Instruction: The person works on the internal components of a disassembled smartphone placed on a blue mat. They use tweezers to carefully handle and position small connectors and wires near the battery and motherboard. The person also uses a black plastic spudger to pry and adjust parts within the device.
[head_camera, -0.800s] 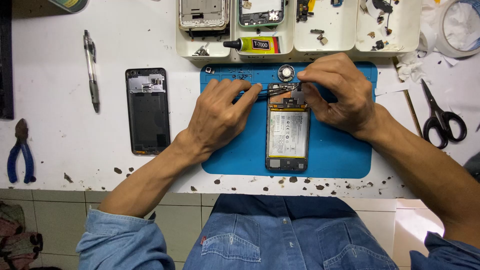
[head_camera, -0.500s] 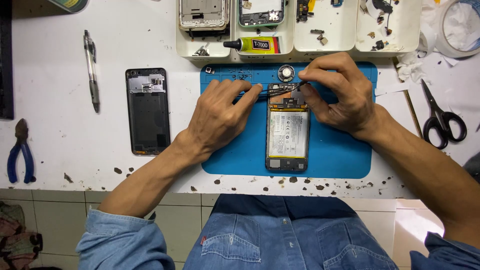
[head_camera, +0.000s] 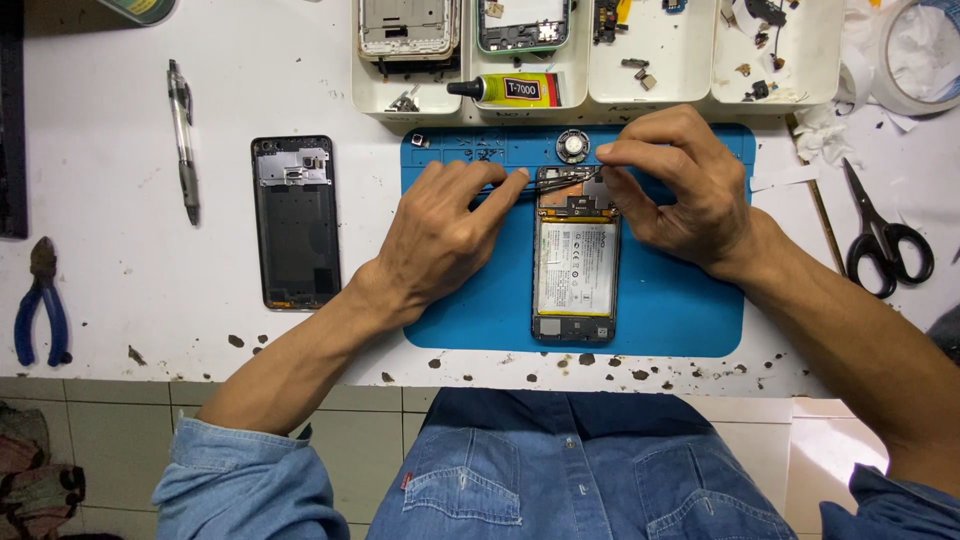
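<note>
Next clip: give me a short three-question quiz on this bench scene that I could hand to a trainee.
1. True or false: the opened phone lies on the blue mat.
2. Which lies to the right of the mat? A) pliers B) scissors C) pen
3. Fill in: both hands work at the ___ end of the phone.

Key:
1. True; the phone lies face down on the mat, its battery showing.
2. B; the scissors are on the right, while the pliers and the pen lie on the left.
3. Top; the left hand and the right hand meet there, the left holding a thin dark tool.
</note>
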